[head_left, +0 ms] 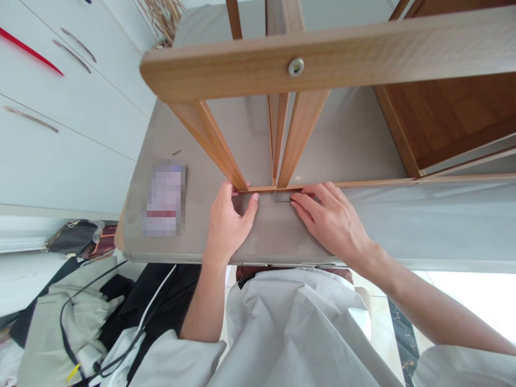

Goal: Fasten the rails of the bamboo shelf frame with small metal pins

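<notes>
A slatted wooden frame (242,70) is carried by the grey-covered table (262,236), its lower rail (371,183) laid roughly along the front edge, seemingly so that it can be reached easily by both hands. A thin L-shaped hex key (283,200) is pinched between thumb and fingers of the right hand (330,217), its bent end set against the rail's near side, presumably for leverage on a fastener that cannot be seen. The rail's left end is cupped by the left hand (226,226), thumb in front and fingertips partly hidden, probably as a steadying hold; whether it is clamped cannot be told. Near the table's left edge, a small screw (176,152) and a blurred rectangular item (165,199) are placed apart from the frame
</notes>
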`<state>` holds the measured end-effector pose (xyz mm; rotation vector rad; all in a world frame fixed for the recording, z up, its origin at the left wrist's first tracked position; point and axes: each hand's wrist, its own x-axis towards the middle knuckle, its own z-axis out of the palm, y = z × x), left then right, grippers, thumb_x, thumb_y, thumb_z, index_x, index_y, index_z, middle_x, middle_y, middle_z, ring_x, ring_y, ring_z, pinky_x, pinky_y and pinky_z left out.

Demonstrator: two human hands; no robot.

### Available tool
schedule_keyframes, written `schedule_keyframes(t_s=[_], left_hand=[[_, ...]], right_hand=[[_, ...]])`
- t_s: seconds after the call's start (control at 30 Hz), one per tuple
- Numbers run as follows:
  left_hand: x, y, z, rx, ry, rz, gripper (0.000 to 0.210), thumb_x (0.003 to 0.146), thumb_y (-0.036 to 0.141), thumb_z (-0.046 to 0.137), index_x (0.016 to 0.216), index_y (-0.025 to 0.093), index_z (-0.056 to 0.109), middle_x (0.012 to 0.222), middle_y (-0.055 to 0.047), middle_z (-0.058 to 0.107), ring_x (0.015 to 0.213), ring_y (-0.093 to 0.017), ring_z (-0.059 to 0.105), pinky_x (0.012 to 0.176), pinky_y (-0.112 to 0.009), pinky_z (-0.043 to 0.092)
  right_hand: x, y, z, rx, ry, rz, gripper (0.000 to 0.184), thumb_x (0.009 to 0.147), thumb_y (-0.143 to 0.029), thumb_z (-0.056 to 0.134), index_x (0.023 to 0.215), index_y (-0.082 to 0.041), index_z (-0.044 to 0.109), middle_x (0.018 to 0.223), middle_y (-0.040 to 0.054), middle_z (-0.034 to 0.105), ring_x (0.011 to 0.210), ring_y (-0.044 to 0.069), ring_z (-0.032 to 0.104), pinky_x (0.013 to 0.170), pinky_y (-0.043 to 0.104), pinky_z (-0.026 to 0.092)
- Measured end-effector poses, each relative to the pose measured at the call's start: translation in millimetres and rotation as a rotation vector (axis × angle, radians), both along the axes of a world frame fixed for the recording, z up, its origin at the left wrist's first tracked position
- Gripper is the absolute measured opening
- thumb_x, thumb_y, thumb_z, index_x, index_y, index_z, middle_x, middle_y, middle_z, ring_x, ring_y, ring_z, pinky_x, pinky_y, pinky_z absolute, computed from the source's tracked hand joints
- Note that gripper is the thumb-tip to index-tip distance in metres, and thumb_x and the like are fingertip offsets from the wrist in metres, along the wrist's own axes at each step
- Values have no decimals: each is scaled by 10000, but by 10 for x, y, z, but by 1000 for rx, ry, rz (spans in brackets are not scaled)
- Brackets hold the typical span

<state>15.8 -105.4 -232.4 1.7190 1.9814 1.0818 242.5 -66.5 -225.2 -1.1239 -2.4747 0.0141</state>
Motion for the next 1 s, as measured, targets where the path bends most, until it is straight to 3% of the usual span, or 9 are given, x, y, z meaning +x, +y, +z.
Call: schedule_keyframes(t_s=[0.43,1.0], left_hand=[[10,4,14,-9,-22,1,255,943,346,667,1162,229,608,1197,-55,732,1071,-211,700,1020,-397,548],[8,-4,19,-12,-20,0,274,939,323,673,1187,241,593,1221,-50,726,1082,-216,696,1019,-401,554]], right_hand=[[6,8,-1,-105,88,51,269,953,-25,503,984,-210,695,961,63,701,905,190,575,790,327,455],[-21,8,50,2,80,69,213,963,-56,531,991,-192,693,987,94,630,884,194,509,710,307,472]])
